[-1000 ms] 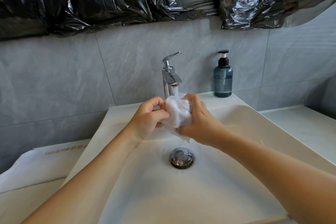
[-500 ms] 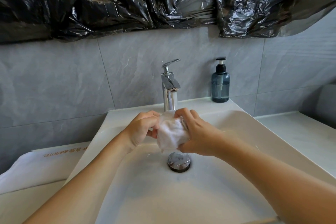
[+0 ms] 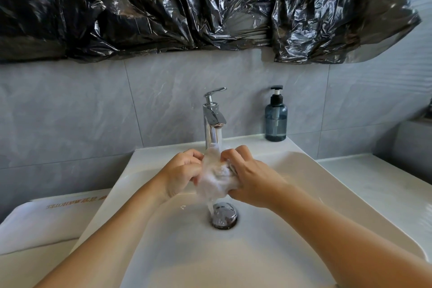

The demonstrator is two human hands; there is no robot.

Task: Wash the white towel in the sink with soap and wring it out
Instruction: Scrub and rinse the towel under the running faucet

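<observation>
The white towel is bunched in a wet ball under the running tap, above the sink drain. My left hand and right hand grip it from both sides, fingers curled. The soap bottle stands on the back rim.

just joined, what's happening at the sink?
A person is washing a small white towel over the white sink. The left hand and right hand both grip the bunched towel from either side, holding it under water running from the chrome faucet. Water drips from the towel toward the drain. A blue soap dispenser stands untouched on the back ledge, right of the faucet.
</observation>
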